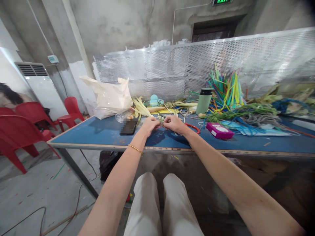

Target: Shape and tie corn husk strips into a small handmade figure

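Observation:
Above the near part of the blue table (93, 136), my left hand (150, 125) and my right hand (173, 124) face each other, a small gap apart. Both are closed in a pinch. Pale yellow-green plant strips (160, 120) show between the fingertips; how they are gripped is partly hidden. A bundle of pale husk-like leaves (143, 108) fans out just behind my left hand. A red loop-shaped handle (194, 127) lies beside my right wrist, the rest of it hidden. Left of my left hand rests a dark phone (128, 127).
A cream plastic bag (110, 96) stands at the table's left end. To the right are a green bottle (204, 101), a purple box (220, 130), tangled green cords (228, 113) and a bunch of colourful strips (228, 90). Red chairs (34, 114) stand at left; a perforated metal panel (152, 68) runs behind.

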The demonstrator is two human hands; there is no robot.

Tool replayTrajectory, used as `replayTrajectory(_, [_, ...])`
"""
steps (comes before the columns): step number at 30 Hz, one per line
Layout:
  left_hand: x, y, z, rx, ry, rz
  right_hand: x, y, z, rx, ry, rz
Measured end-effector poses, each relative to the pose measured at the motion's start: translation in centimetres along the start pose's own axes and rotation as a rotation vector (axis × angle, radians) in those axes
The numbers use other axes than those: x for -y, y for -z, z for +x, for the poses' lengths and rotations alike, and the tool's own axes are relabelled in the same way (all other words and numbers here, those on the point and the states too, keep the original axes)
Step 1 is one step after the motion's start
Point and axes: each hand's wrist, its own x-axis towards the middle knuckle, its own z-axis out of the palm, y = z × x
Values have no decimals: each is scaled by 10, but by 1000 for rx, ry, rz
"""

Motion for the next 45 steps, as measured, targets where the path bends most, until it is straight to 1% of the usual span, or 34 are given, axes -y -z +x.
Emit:
replayTrajectory(3, [-3, -1, -3, 30, 14, -32, -1, -1, 1, 0, 22, -87])
replayTrajectory(6, [-4, -1, -5, 61, -8, -46, -1, -1, 2, -63, 60, -239])
replayTrajectory(9, [-3, -1, -5, 78, -27, -73, -1, 1, 2, -134, 83, -322])
replayTrajectory(11, [-2, -1, -5, 54, -13, -41, -3, 2, 3, -133, 73, -293])
replayTrajectory(15, [-3, -1, -3, 28, 17, 64, -8, 1, 4, -35, 25, -29])
replayTrajectory(18, [-4, 0, -3, 12, 25, 57, -9, 0, 6, -26, 48, 64])
replayTrajectory(23, [-3, 3, -4, -27, -41, 71, -4, 1, 4, 10, 106, 49])
replayTrajectory(30, [1, 3, -1, 7, -39, 30, 1, 3, 0, 10, 40, 133])
replayTrajectory(33, [1, 2, 0, 9, -47, 30, 3, 2, -1, -1, 22, 131])
replayTrajectory(36, [-1, 1, -1, -20, -59, 91, 3, 2, 0, -1, 32, 92])
replayTrajectory(39, [-2, -1, 0, -75, -77, 207, 0, 1, 2, 10, 33, 48])
replayTrajectory(42, [-1, -2, 3, -95, -151, 303, -2, 0, 4, -4, 26, 7])
replayTrajectory(45, [0, -3, 6, -93, -252, 351, 1, 1, 4, -43, 83, -60])
